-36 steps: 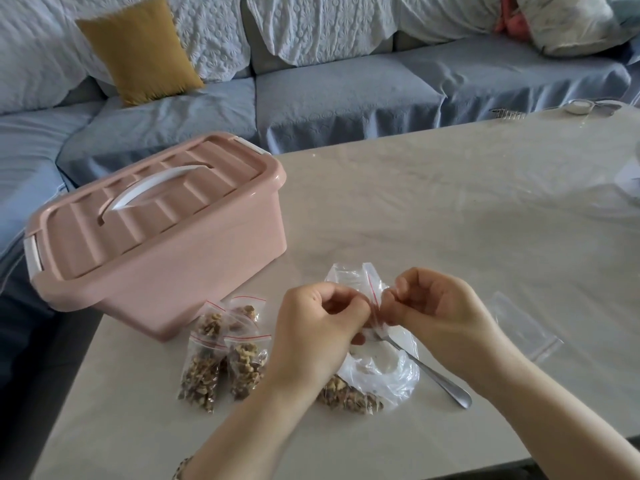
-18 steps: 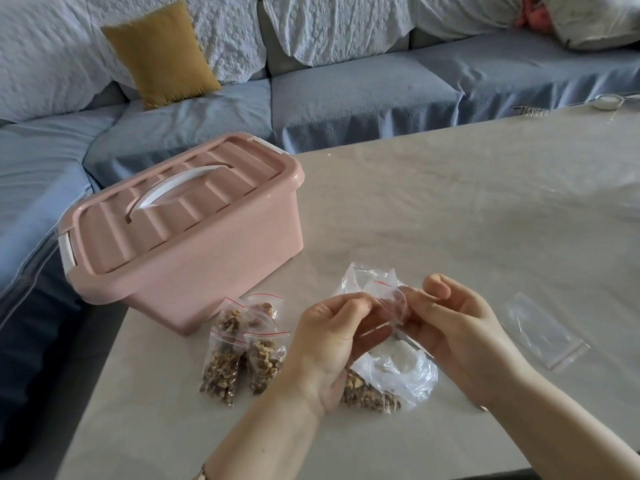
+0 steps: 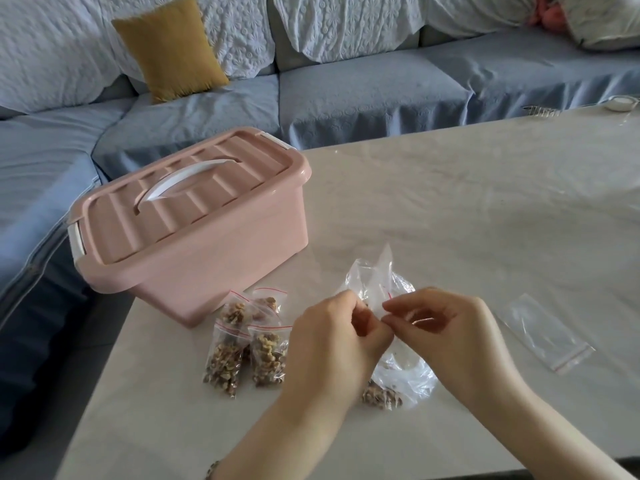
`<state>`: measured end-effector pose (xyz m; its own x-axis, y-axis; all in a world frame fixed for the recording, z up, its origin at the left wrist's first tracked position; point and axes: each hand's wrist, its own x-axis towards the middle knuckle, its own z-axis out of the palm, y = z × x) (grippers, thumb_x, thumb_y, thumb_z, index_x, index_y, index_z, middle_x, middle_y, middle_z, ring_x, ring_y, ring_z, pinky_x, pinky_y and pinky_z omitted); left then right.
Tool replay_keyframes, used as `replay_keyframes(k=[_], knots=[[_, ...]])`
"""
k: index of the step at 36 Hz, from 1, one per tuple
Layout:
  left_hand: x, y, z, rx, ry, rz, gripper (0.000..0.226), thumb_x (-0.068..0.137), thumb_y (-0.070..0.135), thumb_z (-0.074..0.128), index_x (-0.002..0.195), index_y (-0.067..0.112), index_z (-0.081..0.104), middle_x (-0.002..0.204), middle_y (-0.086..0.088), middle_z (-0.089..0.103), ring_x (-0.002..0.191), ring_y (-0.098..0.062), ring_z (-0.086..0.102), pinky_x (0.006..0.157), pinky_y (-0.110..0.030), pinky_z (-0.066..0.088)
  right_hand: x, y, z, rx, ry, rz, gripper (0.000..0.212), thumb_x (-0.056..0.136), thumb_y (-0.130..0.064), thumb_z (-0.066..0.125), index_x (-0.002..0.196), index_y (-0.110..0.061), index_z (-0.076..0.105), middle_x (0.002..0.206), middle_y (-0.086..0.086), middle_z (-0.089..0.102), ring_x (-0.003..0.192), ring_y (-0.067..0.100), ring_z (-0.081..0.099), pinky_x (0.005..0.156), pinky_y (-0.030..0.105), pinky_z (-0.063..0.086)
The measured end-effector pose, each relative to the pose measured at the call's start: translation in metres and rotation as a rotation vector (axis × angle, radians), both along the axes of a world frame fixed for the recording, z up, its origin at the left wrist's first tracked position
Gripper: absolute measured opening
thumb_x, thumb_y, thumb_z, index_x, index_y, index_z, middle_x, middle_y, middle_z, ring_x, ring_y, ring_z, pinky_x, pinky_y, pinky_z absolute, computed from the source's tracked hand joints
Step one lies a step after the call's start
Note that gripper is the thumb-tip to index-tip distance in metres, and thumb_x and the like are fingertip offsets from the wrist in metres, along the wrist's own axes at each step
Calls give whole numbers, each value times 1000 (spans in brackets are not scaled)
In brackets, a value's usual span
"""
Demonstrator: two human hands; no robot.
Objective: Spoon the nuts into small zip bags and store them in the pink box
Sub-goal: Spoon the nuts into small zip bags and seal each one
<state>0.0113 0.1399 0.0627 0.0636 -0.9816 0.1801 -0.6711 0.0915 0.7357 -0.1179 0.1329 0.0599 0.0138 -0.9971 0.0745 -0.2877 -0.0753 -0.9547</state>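
Pink box [image 3: 187, 230] stands at the left of the counter [image 3: 467, 202]; ribbed lid on, white handle lying flat in its recess, white latches at both ends; contents not visible. Just in front of the box lie three filled zip bags [image 3: 242, 344]; clear plastic with a red line along each seal, packed with brown nut pieces, overlapping one another and flat on the counter. Left hand [image 3: 332, 348] has its fingers curled and pinches one edge of a small zip bag [image 3: 385, 295]; right hand [image 3: 446, 334] pinches the opposite edge, fingertips of both hands almost meeting; the bag is held above the counter, a red seal line showing between the hands; its contents cannot be told. Below and behind the hands sits a large clear bag [image 3: 405, 375], crumpled and open-topped; loose nuts [image 3: 381, 398] remain in its lower corner. To the right, well apart, one empty zip bag [image 3: 543, 332] lies flat on the counter.
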Motion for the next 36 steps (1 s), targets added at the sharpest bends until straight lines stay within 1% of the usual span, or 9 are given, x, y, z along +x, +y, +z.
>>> replay_keyframes(k=[7, 11, 13, 16, 18, 22, 27, 33, 36], knots=[[-9, 1, -5, -126, -209, 53, 13, 61, 30, 57, 56, 20, 51, 51, 6, 58, 46, -18, 54, 45, -30, 47, -2, -6, -21, -328, 435, -256, 32, 72, 7, 68, 77, -24, 76, 70, -6, 49, 54, 11, 47, 48, 25, 39], [-7, -1, -6, -266, -165, -34, 14, 65, 28, 59, 60, 23, 48, 53, 9, 56, 47, -9, 50, 43, -26, 44, -5, -3, -23, -384, 394, -147, 24, 79, -4, 63, 89, -23, 75, 81, -9, 53, 61, 6, 48, 48, 26, 42], [-1, -2, -6, -352, -89, -191, 12, 72, 28, 61, 79, 22, 54, 77, 12, 60, 69, -2, 55, 60, -20, 48, -7, -3, -18, -343, 208, -66, 30, 81, -4, 63, 92, -30, 74, 79, -10, 57, 63, 7, 52, 52, 21, 43], [8, -6, -9, -359, -156, -380, 69, 72, 49, 64, 127, 18, 38, 131, 7, 40, 127, -8, 37, 105, -23, 32, -13, -4, -6, -153, -129, 55, 56, 79, 9, 65, 85, -46, 71, 82, -9, 63, 57, 9, 54, 55, 21, 48], [10, -8, -8, -352, -246, -374, 92, 65, 62, 63, 137, 19, 25, 142, 8, 27, 139, -9, 19, 112, -35, 21, -15, -5, 0, -72, -235, 161, 61, 77, 15, 62, 78, -45, 73, 77, -7, 65, 57, 10, 54, 54, 20, 48], [6, -9, -7, -332, -285, -342, 89, 67, 56, 63, 135, 12, 29, 115, 6, 57, 114, -5, 44, 106, -24, 25, -16, -6, 4, -17, -176, 298, 52, 78, 10, 65, 83, -41, 74, 76, -8, 62, 63, 12, 55, 57, 22, 51], [6, -7, -20, -292, -368, -292, 59, 72, 44, 52, 121, 16, 37, 105, 1, 53, 95, -12, 41, 86, -22, 33, -18, -7, 3, -96, 46, 168, 48, 77, 2, 68, 83, -46, 71, 70, -14, 64, 58, 6, 53, 60, 10, 44], [16, -10, -33, -353, -554, -313, 55, 70, 49, 53, 112, 16, 40, 93, 0, 52, 84, -18, 36, 78, -26, 35, -25, -16, 17, 222, 104, 377, 42, 78, 3, 66, 69, -37, 75, 59, -4, 66, 54, 3, 58, 60, 14, 47], [18, -10, -31, -346, -550, -245, 50, 71, 51, 49, 108, 18, 42, 88, 3, 52, 82, -18, 36, 76, -27, 34, -19, -13, 14, 206, 241, 345, 43, 81, 1, 57, 77, -38, 73, 75, -12, 63, 70, 5, 61, 64, 9, 43]])
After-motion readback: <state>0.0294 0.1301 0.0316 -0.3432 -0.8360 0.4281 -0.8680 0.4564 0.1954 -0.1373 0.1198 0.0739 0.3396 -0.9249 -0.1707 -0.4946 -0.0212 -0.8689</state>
